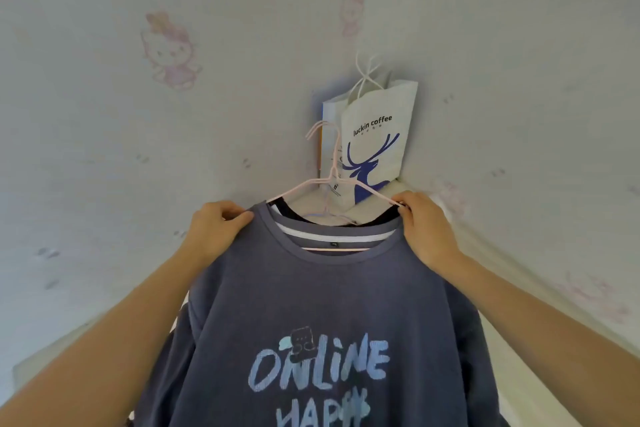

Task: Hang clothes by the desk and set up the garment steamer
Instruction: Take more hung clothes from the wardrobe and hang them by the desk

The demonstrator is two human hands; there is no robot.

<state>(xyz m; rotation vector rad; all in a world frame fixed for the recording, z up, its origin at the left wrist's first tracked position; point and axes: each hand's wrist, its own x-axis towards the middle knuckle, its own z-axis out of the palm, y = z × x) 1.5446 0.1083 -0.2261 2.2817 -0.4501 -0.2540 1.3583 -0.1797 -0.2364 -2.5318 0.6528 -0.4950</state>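
Here the wall fills most of the frame. It is pale, with faint pink bunny pictures on it, and two sides of it meet in a corner near the middle.

Next comes the blue shirt. It fills the lower middle of the frame. Light blue letters on its front say "ONLINE" and then "HAPPY", with a small bear drawn above the letters. The shirt hangs on a pink hanger, and the hanger's arms go into the neck hole. A dark piece of clothing shows just behind the shirt's collar.

A white paper bag hangs in the corner, in the upper middle of the frame, right behind the hanger's hook. It has a blue deer on it and the words "luckin coffee".

The left hand is at the left of the collar. Its fingers are curled and pinch the shirt at the shoulder. The right hand is at the right of the collar. Its fingers pinch the shirt and the tip of the hanger's arm together. Both arms reach up from the bottom corners of the frame.
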